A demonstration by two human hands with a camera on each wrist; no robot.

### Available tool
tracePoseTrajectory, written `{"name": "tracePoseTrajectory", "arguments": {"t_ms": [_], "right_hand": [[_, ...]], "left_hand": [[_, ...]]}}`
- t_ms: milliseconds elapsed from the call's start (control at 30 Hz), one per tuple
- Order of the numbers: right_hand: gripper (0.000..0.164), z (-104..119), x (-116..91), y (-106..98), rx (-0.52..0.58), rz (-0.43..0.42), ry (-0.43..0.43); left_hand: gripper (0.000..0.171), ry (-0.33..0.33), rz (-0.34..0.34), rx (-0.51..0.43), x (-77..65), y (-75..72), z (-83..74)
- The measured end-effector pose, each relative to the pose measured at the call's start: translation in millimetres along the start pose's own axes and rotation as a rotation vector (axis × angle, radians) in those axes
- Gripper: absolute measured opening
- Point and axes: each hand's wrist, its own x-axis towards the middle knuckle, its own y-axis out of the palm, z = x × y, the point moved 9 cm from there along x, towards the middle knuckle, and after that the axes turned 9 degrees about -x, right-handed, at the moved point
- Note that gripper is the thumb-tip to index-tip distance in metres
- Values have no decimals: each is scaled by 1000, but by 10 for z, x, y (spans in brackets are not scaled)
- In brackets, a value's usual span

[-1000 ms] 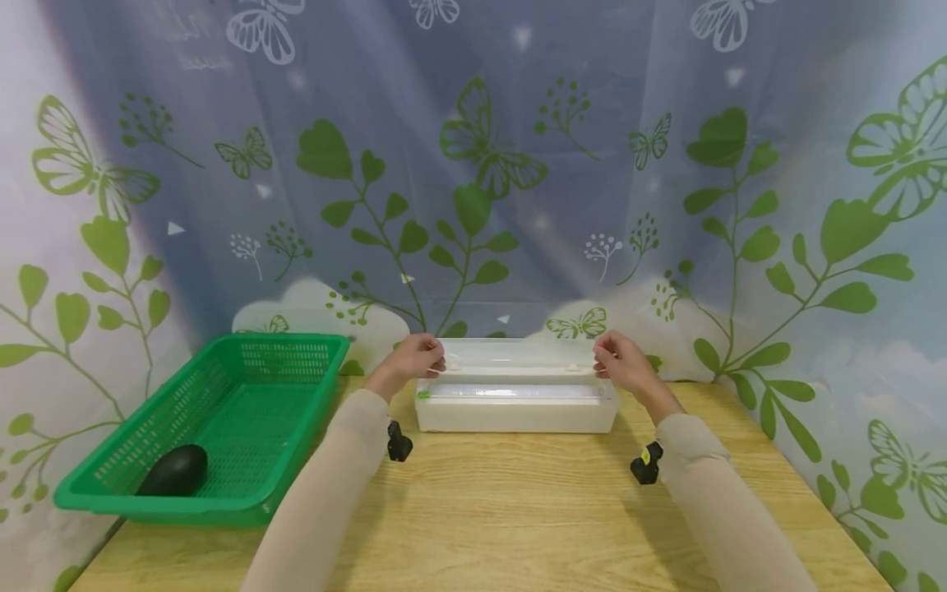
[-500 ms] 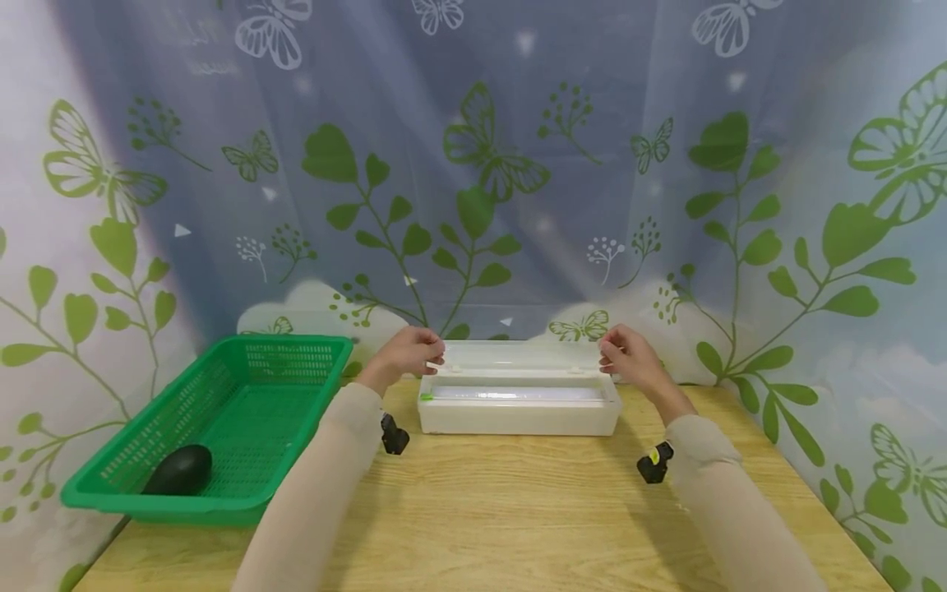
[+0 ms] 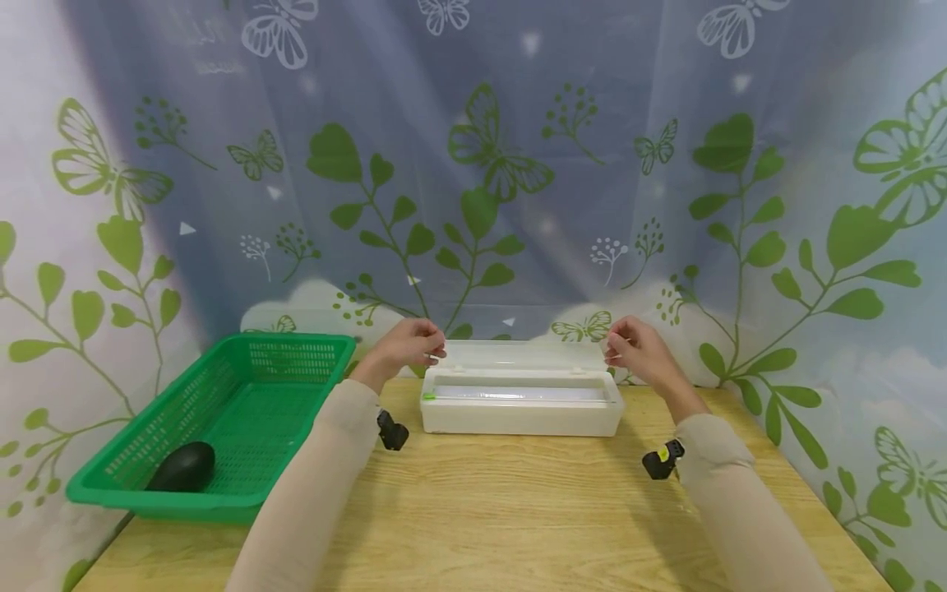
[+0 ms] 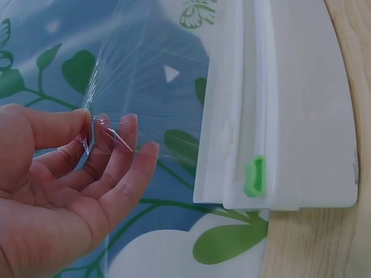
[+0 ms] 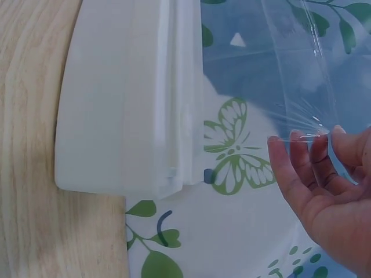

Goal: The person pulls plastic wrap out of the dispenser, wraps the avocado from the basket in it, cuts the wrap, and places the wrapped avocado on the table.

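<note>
A white cling film dispenser (image 3: 522, 421) stands on the table with its top raised at the back and a roll of film (image 3: 518, 394) visible inside. Clear cling film (image 4: 148, 63) stretches from it between both hands. My left hand (image 3: 407, 345) pinches one corner between thumb and index finger, the other fingers loosely bent beneath. At the opposite corner, my right hand (image 3: 642, 352) pinches the film (image 5: 278, 81), gathering it into creases at the fingertips. A green slide cutter (image 4: 255, 176) sits at the dispenser's left end. Both hands are above and just outside the dispenser's ends.
To the left, a green plastic basket (image 3: 344, 362) holds a dark, smooth oval thing (image 3: 187, 467), likely an eggplant. The wooden table (image 3: 503, 510) ends against a curtain (image 3: 510, 263) printed with leaves and butterflies. A black camera (image 3: 390, 430) hangs at each wrist.
Both hands have risen slightly, and the right has shifted outward, with the film still pinched. The dispenser stays in place on the table; the head view has shifted a little.
</note>
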Motion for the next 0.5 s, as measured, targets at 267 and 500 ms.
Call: {"name": "tracePoseTrajectory", "arguments": {"t_ms": [267,500], "right_hand": [[24,102,-25,-99,-19,-21,-24],[27,225,-94,-184,4,-8,-28]], "left_hand": [[19,37,-9,10,-43,-13,-111],[18,60,15,13,-113,-25,-214]]}}
